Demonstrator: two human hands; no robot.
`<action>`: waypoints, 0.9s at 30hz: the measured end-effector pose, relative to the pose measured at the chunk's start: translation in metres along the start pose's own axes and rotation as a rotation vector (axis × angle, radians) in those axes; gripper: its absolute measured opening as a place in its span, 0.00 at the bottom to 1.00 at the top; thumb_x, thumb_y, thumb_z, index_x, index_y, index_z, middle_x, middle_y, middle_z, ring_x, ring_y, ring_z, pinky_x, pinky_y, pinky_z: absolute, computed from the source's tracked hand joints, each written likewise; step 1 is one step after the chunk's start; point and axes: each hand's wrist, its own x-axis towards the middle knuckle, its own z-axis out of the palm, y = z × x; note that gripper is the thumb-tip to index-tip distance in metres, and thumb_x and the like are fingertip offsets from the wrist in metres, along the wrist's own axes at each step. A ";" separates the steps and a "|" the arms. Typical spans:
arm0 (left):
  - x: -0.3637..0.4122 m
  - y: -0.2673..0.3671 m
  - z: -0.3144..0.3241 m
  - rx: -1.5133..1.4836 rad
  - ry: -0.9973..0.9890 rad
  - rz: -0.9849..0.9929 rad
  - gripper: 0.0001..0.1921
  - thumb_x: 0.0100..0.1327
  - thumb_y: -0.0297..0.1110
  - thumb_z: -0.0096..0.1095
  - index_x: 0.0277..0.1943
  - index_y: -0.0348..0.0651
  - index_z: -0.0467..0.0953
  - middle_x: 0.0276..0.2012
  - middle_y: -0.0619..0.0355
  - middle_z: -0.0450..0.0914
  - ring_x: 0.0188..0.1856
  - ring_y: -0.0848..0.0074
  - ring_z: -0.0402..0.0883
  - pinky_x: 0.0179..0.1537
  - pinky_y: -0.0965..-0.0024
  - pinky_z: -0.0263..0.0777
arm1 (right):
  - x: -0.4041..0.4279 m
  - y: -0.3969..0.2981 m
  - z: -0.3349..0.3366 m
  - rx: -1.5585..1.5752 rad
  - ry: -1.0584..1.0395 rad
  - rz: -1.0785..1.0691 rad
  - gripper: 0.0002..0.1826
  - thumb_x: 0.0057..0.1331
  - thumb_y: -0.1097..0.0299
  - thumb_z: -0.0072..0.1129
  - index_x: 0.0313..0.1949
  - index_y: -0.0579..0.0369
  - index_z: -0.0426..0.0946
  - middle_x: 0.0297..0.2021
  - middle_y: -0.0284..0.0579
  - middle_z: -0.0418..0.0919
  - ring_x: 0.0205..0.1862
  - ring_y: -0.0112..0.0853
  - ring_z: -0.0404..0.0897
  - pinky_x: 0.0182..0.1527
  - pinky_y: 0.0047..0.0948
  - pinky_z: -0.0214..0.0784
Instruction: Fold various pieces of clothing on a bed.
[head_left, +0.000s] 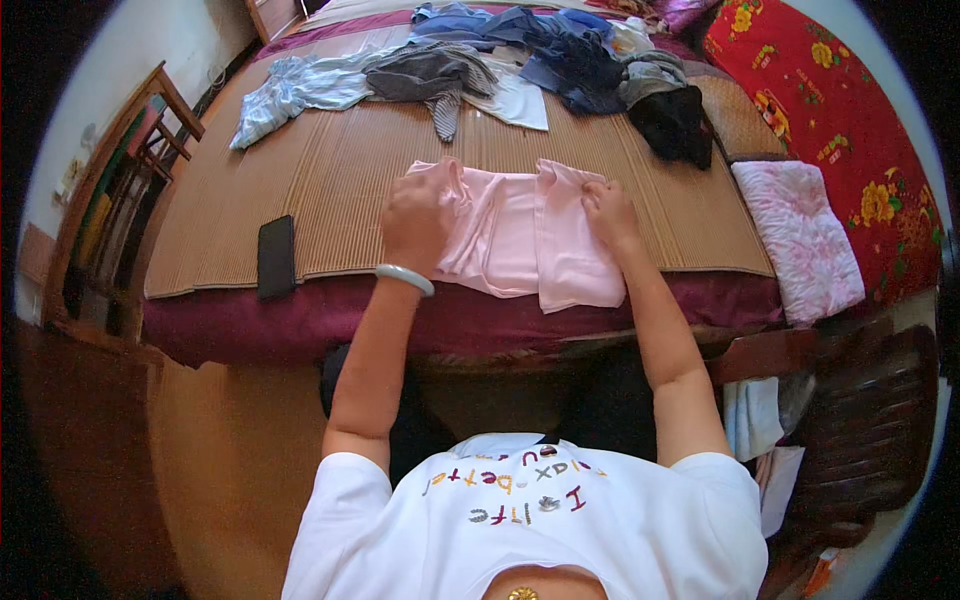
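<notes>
A pale pink garment (517, 232) lies partly folded on the slatted mat at the bed's near edge, and its lower part hangs over the maroon cloth. My left hand (416, 217), below a pale bangle (405, 278), is curled at the garment's upper left corner; the back of the hand hides most of its fingertips. On the opposite side, my right hand (611, 212) pinches the upper right edge between thumb and fingers. Loose creases run down the garment's left half, while the right side is folded inward as a flatter panel.
A black phone (276, 257) lies left of the garment on the bamboo-style mat (337, 180). Rumpled clothes (427, 71) spread across the bed farther back, with a black garment (671, 127) at their right. A folded pink-white quilted cloth (799, 236) lies at the right beside red floral bedding (840, 120).
</notes>
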 end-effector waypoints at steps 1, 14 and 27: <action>-0.006 0.007 0.009 -0.062 -0.014 0.095 0.11 0.54 0.30 0.68 0.41 0.42 0.80 0.39 0.50 0.80 0.44 0.56 0.78 0.47 0.57 0.72 | 0.002 -0.003 0.001 0.022 0.009 -0.002 0.15 0.65 0.59 0.56 0.47 0.50 0.80 0.47 0.55 0.76 0.47 0.52 0.78 0.51 0.47 0.70; -0.064 0.075 0.037 -0.139 -0.519 0.554 0.10 0.52 0.30 0.64 0.38 0.40 0.75 0.34 0.53 0.78 0.42 0.61 0.78 0.46 0.61 0.73 | 0.018 0.048 0.031 0.237 0.205 0.141 0.16 0.61 0.59 0.60 0.45 0.53 0.79 0.43 0.55 0.78 0.45 0.49 0.79 0.50 0.44 0.72; -0.051 0.061 0.025 -0.276 -0.758 0.421 0.15 0.46 0.24 0.65 0.40 0.41 0.75 0.36 0.50 0.81 0.44 0.56 0.80 0.47 0.57 0.73 | 0.034 0.039 0.032 0.228 0.066 0.368 0.28 0.61 0.45 0.58 0.52 0.52 0.77 0.47 0.53 0.82 0.50 0.47 0.81 0.51 0.44 0.72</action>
